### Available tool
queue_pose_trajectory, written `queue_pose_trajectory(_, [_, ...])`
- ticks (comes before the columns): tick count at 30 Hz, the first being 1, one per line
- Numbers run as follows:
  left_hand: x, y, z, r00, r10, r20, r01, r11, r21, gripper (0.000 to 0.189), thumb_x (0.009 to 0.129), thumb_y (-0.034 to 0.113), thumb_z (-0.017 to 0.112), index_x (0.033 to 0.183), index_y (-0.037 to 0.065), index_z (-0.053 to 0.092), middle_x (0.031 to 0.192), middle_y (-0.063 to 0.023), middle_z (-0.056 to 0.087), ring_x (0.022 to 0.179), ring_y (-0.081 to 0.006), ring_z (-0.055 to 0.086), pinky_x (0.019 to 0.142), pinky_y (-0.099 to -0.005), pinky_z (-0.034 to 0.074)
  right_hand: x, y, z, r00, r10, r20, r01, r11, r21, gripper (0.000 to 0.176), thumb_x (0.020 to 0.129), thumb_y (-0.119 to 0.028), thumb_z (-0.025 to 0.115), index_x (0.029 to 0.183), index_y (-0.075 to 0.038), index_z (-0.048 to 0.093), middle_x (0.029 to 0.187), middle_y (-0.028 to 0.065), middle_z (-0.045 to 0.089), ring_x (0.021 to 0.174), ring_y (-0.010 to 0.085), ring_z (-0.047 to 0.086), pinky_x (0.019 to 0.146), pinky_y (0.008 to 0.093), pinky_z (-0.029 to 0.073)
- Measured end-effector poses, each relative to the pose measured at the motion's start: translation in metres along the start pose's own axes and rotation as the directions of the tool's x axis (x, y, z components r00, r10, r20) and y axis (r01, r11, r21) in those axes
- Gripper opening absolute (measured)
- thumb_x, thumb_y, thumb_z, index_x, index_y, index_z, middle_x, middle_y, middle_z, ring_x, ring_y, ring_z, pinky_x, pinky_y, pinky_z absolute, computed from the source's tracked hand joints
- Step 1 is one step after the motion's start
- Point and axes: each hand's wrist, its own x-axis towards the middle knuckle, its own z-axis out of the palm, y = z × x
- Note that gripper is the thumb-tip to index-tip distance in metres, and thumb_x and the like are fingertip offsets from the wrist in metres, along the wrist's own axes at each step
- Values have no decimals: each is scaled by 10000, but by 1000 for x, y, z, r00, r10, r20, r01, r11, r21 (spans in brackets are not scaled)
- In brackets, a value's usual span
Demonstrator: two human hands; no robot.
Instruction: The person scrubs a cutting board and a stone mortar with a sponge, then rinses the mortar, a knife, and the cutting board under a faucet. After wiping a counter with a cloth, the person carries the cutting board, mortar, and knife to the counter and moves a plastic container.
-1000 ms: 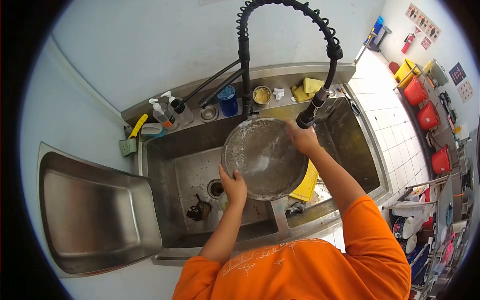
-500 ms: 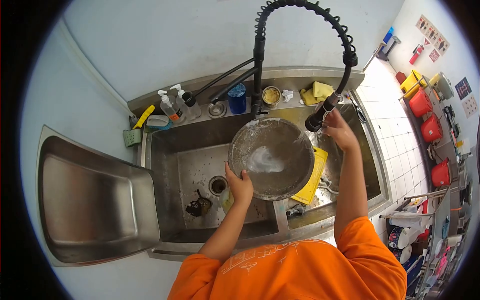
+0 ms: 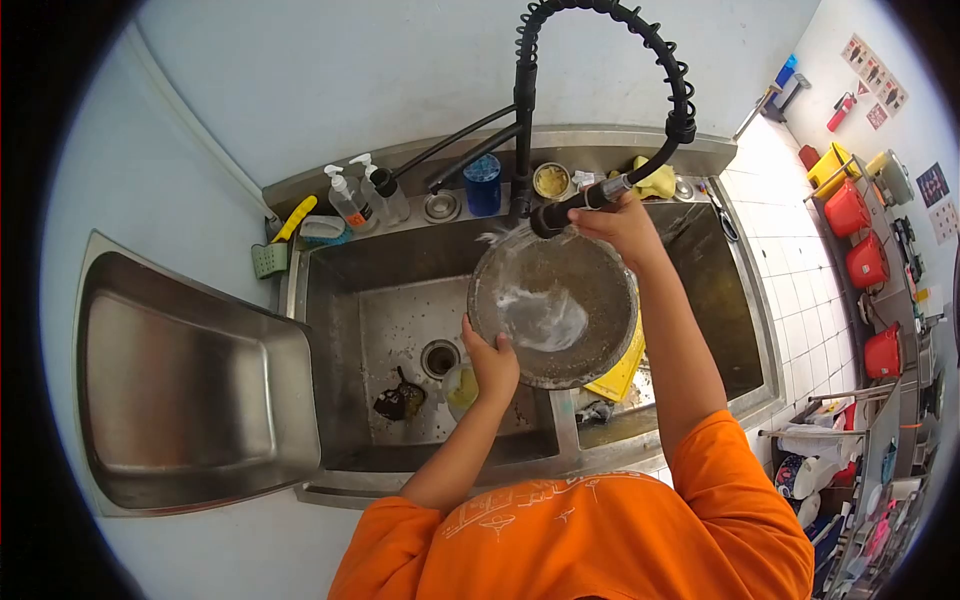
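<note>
A round grey basin, wet and foamy inside, is tilted over the divider of the double sink. My left hand grips its near left rim, thumb on the inside. At the basin's far edge, my right hand is closed round the black spray head of the spring-hose faucet. Water sprays from the head onto the far left rim. A yellow board lies partly hidden under the basin. Behind my left wrist, a clear bowl sits in the left sink.
Pump bottles, a blue container, a small tub and a yellow sponge cloth line the back ledge. Dark scraps lie by the drain. Scissors rest on the right edge.
My right hand has swung the spray head left, from beside the basin to over its far rim, and water now shows. The basin has shifted slightly right.
</note>
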Motion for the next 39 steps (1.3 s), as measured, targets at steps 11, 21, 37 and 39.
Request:
queue_pose_trajectory(11, [6,-3,2,998,-55,-35,48,983,-177,538,875,101,452,1313,-47,178,1274,-258,323,1146,-355,400,963,-377,312,-34,-4,9,971,145,188,-129,987,-97,301,631,-83,756,854,-14,566,742,56,605,639,123,586,604,231,499])
queue_pose_trajectory(21, [20,-31,12,992,44,-116,-55,994,-92,470,866,77,435,1268,-78,247,1228,-280,359,1138,-365,398,965,-374,302,-58,-8,12,946,248,211,-217,963,-160,376,627,-115,769,909,-20,540,759,57,601,669,118,595,569,225,486])
queue_pose_trajectory(37, [1,3,4,975,220,14,-212,917,337,547,796,55,528,1298,-1,317,1373,-255,150,1227,-422,255,993,-426,288,-49,-40,-79,965,261,-32,-226,761,-608,359,640,-151,743,914,-5,562,737,42,593,609,123,547,523,249,437])
queue_pose_trajectory(39, [0,1,4,971,240,13,-229,912,340,553,795,55,530,1301,5,313,1374,-253,148,1230,-420,252,993,-426,290,-34,-28,-72,996,47,-71,-82,770,-633,401,642,-164,738,960,7,563,757,49,603,645,148,558,593,266,457])
